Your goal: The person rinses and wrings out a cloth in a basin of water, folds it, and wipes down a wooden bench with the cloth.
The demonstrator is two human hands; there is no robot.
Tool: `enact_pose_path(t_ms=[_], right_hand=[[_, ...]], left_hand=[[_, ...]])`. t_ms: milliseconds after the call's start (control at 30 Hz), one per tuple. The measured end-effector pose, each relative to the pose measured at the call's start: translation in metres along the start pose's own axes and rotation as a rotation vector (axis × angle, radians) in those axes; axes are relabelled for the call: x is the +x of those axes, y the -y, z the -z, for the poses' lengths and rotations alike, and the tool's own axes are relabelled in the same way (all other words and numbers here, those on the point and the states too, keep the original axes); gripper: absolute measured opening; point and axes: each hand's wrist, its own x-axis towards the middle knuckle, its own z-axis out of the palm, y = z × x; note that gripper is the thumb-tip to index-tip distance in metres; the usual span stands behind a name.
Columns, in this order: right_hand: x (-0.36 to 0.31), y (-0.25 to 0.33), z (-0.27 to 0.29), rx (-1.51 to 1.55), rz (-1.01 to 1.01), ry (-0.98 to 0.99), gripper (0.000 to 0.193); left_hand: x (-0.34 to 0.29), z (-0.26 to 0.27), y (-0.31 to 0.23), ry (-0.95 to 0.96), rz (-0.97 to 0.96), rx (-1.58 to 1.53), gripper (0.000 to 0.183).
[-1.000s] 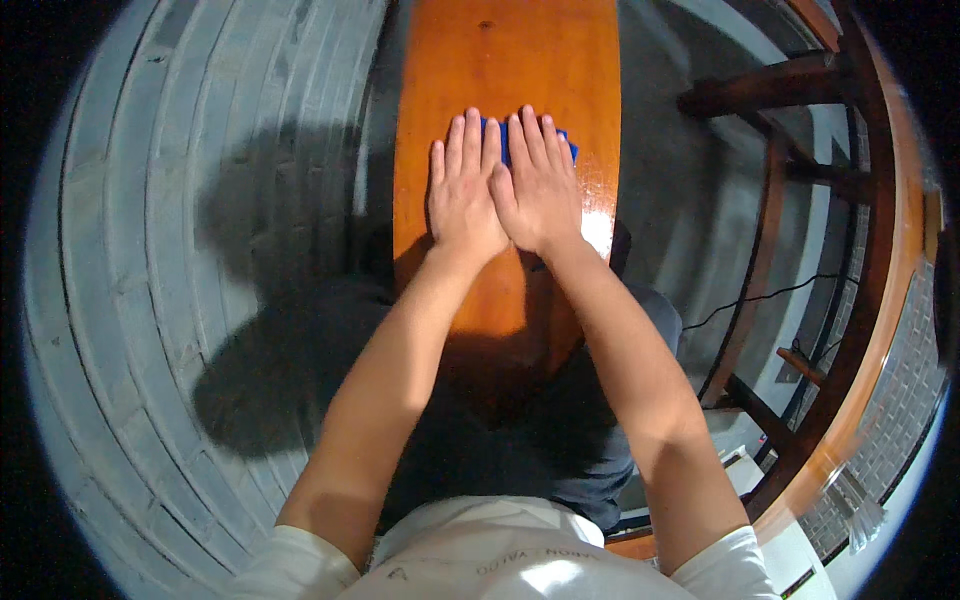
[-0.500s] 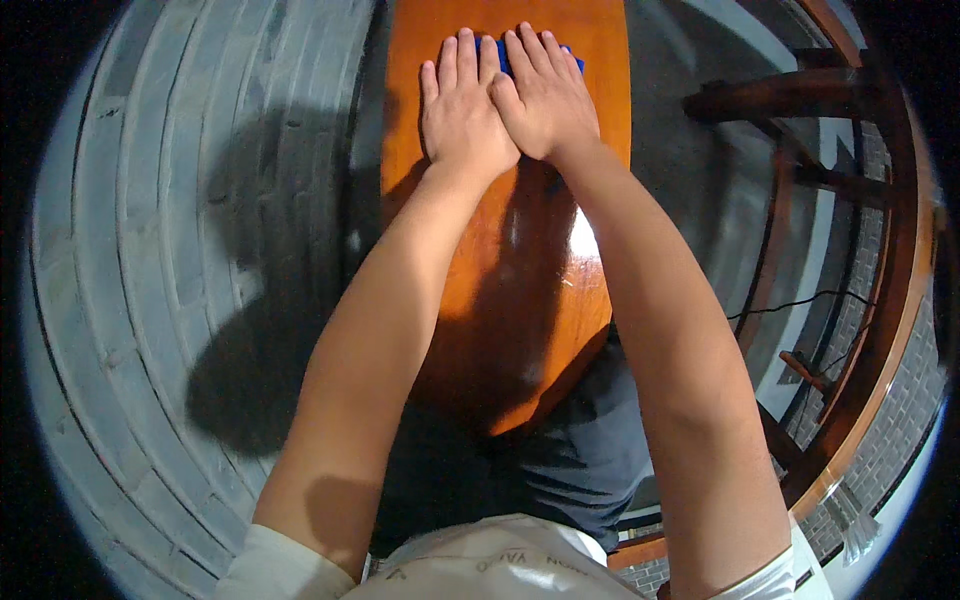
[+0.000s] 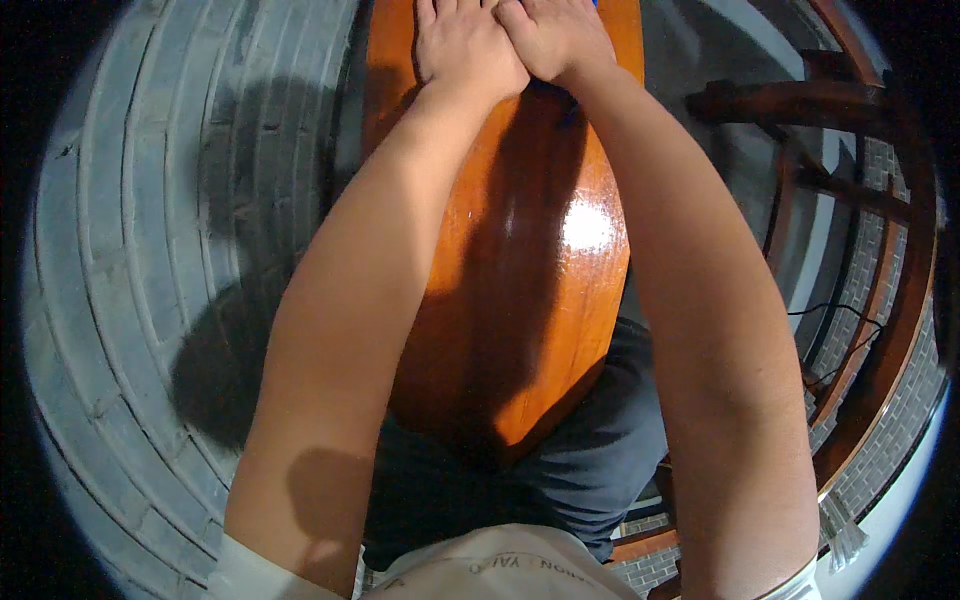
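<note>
My left hand (image 3: 466, 46) lies flat, palm down, at the far part of a glossy orange-brown wooden bench top (image 3: 535, 310). Close against it, my right hand (image 3: 560, 40) is also laid flat, its thumb touching or overlapping the left one. The fingertips of both run past the upper edge of the picture. A sliver of something blue (image 3: 597, 4), perhaps a cloth, shows beside the right fingers; the rest is hidden beneath the hands or out of view. Both arms reach out straight over the bench.
My legs in dark trousers (image 3: 590, 440) straddle the bench's near, tapering end. Grey brick paving (image 3: 160, 250) spreads along the left. On the right are a dark wooden frame (image 3: 800, 105) with curved rails, a thin black cable (image 3: 840, 307) and a clear plastic piece (image 3: 843, 535).
Both hands have slid farther away along the bench, their fingertips leaving the picture. Most of the blue thing has gone out of sight. The view has shifted slightly.
</note>
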Motion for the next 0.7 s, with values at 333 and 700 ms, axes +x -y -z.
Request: enact_pose_path(t_ms=[333, 700], right_hand=[[0.017, -0.016, 0.001, -0.163, 0.135, -0.013, 0.060], [-0.026, 0.009, 0.024, -0.002, -0.080, -0.054, 0.062]], left_hand=[[0.020, -0.009, 0.004, -0.101, -0.102, -0.078, 0.065], [-0.014, 0.012, -0.005, -0.041, -0.093, -0.103, 0.067]])
